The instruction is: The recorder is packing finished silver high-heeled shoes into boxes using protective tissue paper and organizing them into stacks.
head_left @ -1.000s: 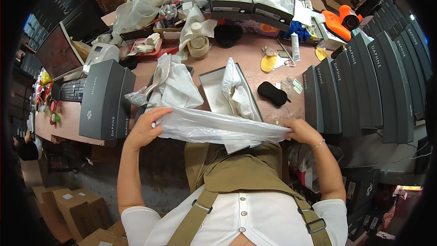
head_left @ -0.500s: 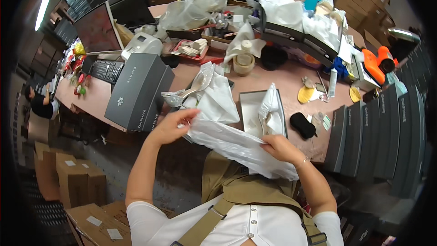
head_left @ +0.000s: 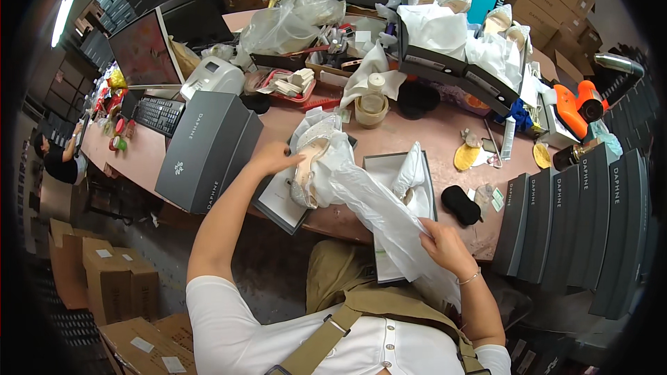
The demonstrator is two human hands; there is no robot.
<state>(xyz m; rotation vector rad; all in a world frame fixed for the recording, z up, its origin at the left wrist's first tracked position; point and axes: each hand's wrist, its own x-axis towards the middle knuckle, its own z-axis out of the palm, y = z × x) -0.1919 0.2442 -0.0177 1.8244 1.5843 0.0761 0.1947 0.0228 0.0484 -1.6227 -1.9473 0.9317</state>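
Observation:
A glittery silver high-heeled shoe (head_left: 306, 179) lies tilted with its pale insole showing, over an open grey box part (head_left: 281, 205) with a white inside. My left hand (head_left: 272, 158) has its fingers closed on the shoe's left edge. White wrapping paper (head_left: 368, 201) runs from beside the shoe toward my body. Its near end is pinched in my right hand (head_left: 448, 246), and the sheet hangs down below that hand. Behind the paper, a white-lined shoebox (head_left: 382, 164) holds a white-wrapped bundle (head_left: 408, 170), partly covered by the sheet.
A closed grey shoebox (head_left: 198, 146) stands at the left, near a keyboard (head_left: 158, 114). Several upright grey boxes (head_left: 556, 215) line the right edge. A black pouch (head_left: 460, 205) and a tape roll (head_left: 372, 110) lie on the table (head_left: 445, 125). A person (head_left: 61, 156) is far left.
My left hand has left the paper and gone up to the shoe, which has turned to show its insole. My right hand has moved slightly right and down, drawing the paper out at a slant.

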